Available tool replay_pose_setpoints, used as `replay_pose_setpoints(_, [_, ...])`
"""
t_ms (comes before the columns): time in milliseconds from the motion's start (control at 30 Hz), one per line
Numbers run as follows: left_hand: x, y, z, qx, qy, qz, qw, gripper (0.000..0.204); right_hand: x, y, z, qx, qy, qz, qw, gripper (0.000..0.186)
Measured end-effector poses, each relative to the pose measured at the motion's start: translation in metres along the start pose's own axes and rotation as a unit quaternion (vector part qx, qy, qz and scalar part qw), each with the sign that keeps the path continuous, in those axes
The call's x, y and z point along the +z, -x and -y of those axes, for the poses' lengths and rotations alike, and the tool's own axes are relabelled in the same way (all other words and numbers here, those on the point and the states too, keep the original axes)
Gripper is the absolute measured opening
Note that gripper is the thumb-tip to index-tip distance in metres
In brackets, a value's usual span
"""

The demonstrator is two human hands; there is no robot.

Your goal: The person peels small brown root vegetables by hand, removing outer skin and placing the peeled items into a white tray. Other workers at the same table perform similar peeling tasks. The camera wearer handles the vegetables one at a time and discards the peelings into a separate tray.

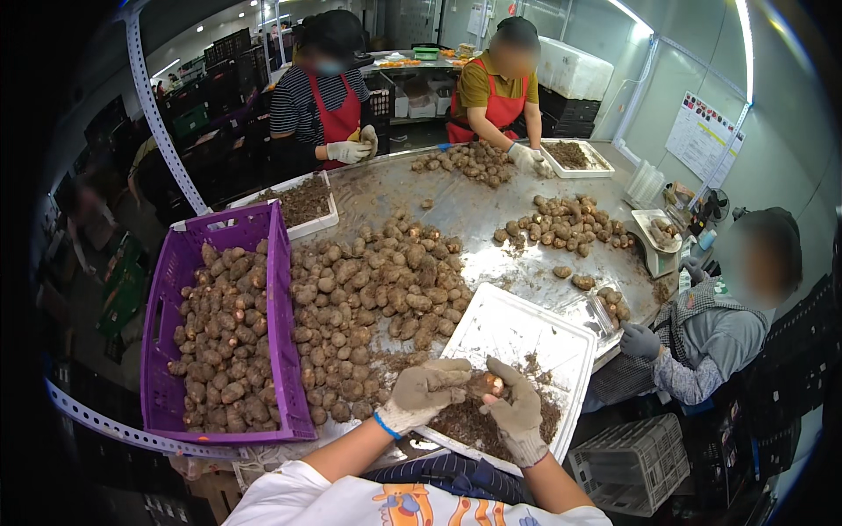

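Both of my hands wear soiled, pale work gloves and meet above a white tray [491,307]. A small brown taro [485,384], with a pale pinkish spot at one end, is between them. My right hand [517,408] grips it between thumb and fingers. Beside the taro, my left hand [425,394] has its fingers stretched out, a blue band at its wrist; whether it touches the taro is hard to see. Under the hands, dark soil and root scraps [469,425] lie in the tray. A large heap of taros [377,280] spreads just beyond my left hand.
At the left stands a purple crate [279,324] full of taros. Smaller taro piles [566,223] lie farther across the metal table [386,188]. Two gloved co-workers stand at the far side; another, at right, handles a clear taro container [612,307] near a scale [658,254].
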State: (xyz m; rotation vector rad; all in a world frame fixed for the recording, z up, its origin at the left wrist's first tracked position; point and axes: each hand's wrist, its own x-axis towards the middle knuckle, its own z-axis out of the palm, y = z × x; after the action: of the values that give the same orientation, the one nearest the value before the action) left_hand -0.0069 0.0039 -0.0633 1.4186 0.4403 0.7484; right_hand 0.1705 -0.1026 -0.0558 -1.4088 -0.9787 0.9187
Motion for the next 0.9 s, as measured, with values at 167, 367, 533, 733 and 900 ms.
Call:
replay_pose_setpoints(167, [0.006,0.002,0.012,-0.018,0.148,-0.032,0.988,0.022,0.006,0.001,0.012,0.058,-0.018,0.021,0.998,0.05])
replay_pose_setpoints(367, [-0.004,-0.01,-0.009,-0.077,0.144,-0.193,0.968,0.02,0.008,0.005,0.019,0.139,-0.092,-0.007,0.986,0.045])
replay_pose_setpoints(533, [0.003,-0.008,-0.004,0.118,-0.154,0.039,0.98,0.04,0.009,0.005,0.008,0.154,-0.121,-0.025,0.98,0.042])
replay_pose_setpoints(733, [0.015,-0.005,-0.009,-0.125,0.12,-0.075,0.982,0.025,0.009,0.005,0.006,0.135,-0.095,0.033,0.986,0.049])
replay_pose_setpoints(900, [0.011,-0.015,-0.019,-0.116,0.188,-0.092,0.971,0.03,0.006,0.008,0.004,-0.047,0.073,0.025,0.996,0.063])
